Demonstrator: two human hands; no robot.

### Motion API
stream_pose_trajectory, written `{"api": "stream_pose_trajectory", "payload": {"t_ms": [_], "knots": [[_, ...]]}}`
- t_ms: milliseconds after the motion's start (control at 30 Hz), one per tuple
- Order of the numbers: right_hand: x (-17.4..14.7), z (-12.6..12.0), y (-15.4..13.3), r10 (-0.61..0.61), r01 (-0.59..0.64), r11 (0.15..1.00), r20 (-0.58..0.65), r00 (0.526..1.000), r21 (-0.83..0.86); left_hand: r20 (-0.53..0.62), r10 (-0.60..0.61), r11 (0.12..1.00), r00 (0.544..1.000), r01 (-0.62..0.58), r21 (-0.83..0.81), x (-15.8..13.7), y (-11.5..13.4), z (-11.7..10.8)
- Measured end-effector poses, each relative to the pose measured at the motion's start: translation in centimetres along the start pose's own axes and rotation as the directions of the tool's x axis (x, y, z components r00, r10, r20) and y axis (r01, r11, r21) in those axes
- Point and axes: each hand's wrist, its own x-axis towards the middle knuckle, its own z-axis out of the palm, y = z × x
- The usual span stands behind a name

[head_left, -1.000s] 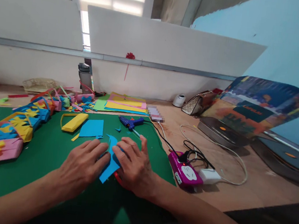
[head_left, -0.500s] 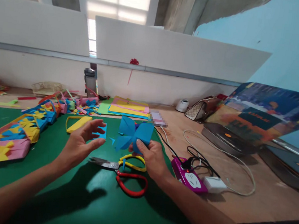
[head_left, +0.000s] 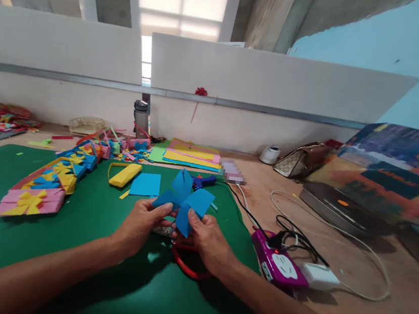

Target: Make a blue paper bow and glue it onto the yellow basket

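Note:
Between my hands is a blue paper flower (head_left: 182, 189) with broad cut petals, held up over the green mat (head_left: 77, 268). My left hand (head_left: 148, 219) pinches its lower left petal between thumb and fingers. The lower right petal is gripped by my right hand (head_left: 205, 233), thumb on top. Beneath them lie scissors (head_left: 191, 272); one red handle loop shows and my hands cover most of the rest. A flat blue paper square (head_left: 145, 184) and a small yellow paper bag (head_left: 125, 175) rest beyond my left hand. Behind the flower sits a blue glue gun (head_left: 205, 181).
Paper bags with flowers (head_left: 36, 200) line the mat's left side. Coloured sheets (head_left: 192, 154) and paper scraps lie at the back, near a grey bottle (head_left: 140, 118). A purple power strip (head_left: 278, 261) with cables stands right of the mat, before a dark case (head_left: 335, 208).
My left hand has come over to the flower and closed on a petal. The flower has turned and sits lower. The view has swung left, and my hands now cover most of the scissors.

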Motion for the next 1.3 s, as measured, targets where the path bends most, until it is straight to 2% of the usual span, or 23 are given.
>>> {"api": "stream_pose_trajectory", "payload": {"t_ms": [100, 233, 433, 567, 833, 1000, 1067, 1133, 1167, 1200, 1233, 1267, 1300], "knots": [[-0.1, -0.1, -0.3, -0.052, 0.052, 0.999, -0.036, 0.998, -0.014, -0.052, 0.038, 0.999, 0.998, -0.037, 0.026, 0.3, 0.2, -0.5], [-0.1, -0.3, -0.9, -0.096, 0.096, 0.995, -0.064, 0.993, -0.011, -0.029, 0.088, 0.994, 0.996, -0.086, 0.072, 0.2, 0.7, -0.9], [-0.1, -0.1, -0.8, -0.124, 0.124, 0.992, -0.127, 0.984, -0.003, 0.031, 0.031, 0.999, 0.999, -0.031, -0.031, -0.3, 0.0, -0.1], [-0.1, 0.0, -0.7, -0.137, 0.136, 0.991, -0.157, 0.978, -0.021, 0.016, 0.010, 0.997, 1.000, -0.009, -0.073, -0.4, -0.8, 0.7], [-0.3, 0.4, -0.3, -0.116, 0.103, 0.987, -0.096, 0.989, -0.127, -0.110, 0.007, 0.995, 0.994, -0.018, -0.102, -0.3, -0.3, 1.2], [-0.2, 0.3, -0.3, -0.128, 0.115, 0.975, -0.053, 0.990, -0.192, -0.102, 0.001, 0.998, 0.995, -0.007, -0.055, 0.0, -0.2, 0.7], [-0.2, 0.0, -1.1, -0.146, 0.132, 0.969, -0.053, 0.988, -0.208, -0.101, 0.033, 0.998, 0.994, -0.039, -0.054, 0.3, 0.4, 0.2], [-0.3, -0.5, -2.4, -0.194, 0.173, 0.945, -0.049, 0.980, -0.277, -0.150, 0.104, 0.991, 0.983, -0.116, -0.067, 0.7, 1.3, -0.5], [-0.4, -0.8, -3.0, -0.229, 0.203, 0.917, -0.037, 0.973, -0.345, -0.203, 0.137, 0.987, 0.970, -0.151, -0.057, 1.0, 1.8, -1.0], [-0.5, -1.1, -3.6, -0.300, 0.260, 0.764, 0.032, 0.953, -0.591, -0.264, 0.172, 0.980, 0.949, -0.191, -0.051, 1.2, 2.2, -1.4], [-0.7, -1.4, -4.0, -0.288, 0.260, 0.537, 0.114, 0.951, -0.802, -0.294, 0.182, 0.977, 0.938, -0.205, -0.050, 1.4, 2.5, -1.9], [-0.7, -1.7, -4.2, -0.220, 0.245, 0.291, 0.185, 0.958, -0.925, -0.297, 0.178, 0.979, 0.938, -0.200, -0.044, 1.6, 2.7, -2.2], [-0.8, -1.9, -4.2, -0.114, 0.240, 0.065, 0.232, 0.966, -0.969, -0.293, 0.176, 0.979, 0.940, -0.198, -0.045, 1.7, 2.8, -2.5]]}}
